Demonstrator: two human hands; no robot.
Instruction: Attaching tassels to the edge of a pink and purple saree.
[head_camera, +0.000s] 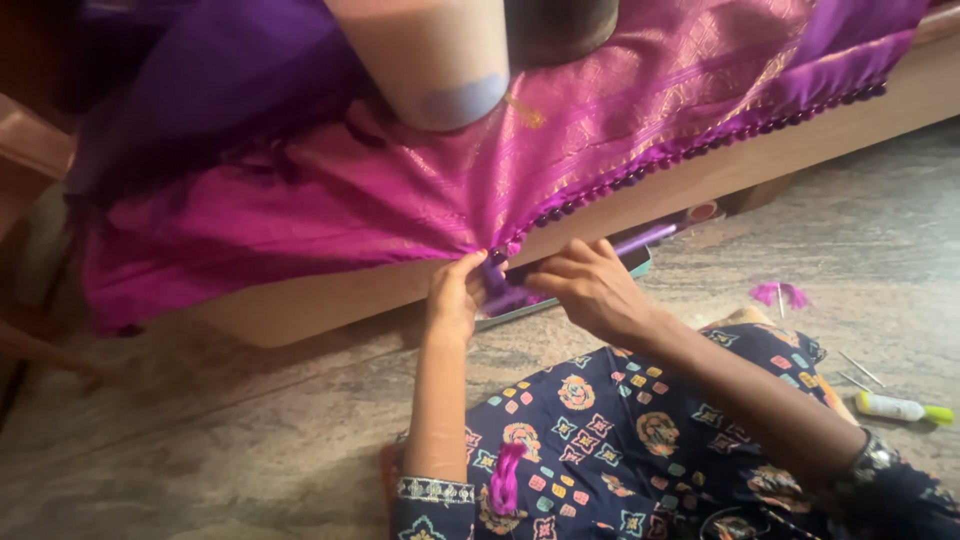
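Note:
A shiny magenta and purple fabric (330, 190) with gold woven bands is draped over a low wooden ledge (300, 300). A row of dark purple beads (700, 148) runs along its hem. My left hand (455, 295) pinches the gathered hem edge where the beads end. My right hand (590, 285) is closed right beside it, fingers on purple thread at the same spot. Whether it holds a needle I cannot tell. A pink thread bundle (505, 478) lies on my dark patterned lap (620, 430).
A large cardboard cone (430, 60) and a dark cylinder (560, 25) weigh down the fabric on top. On the stone floor (250, 420) at the right lie a pink tassel (780, 293), thin needles (858, 370) and a small white tube with a green cap (900, 408). A teal-edged tray (560, 300) sits under the ledge.

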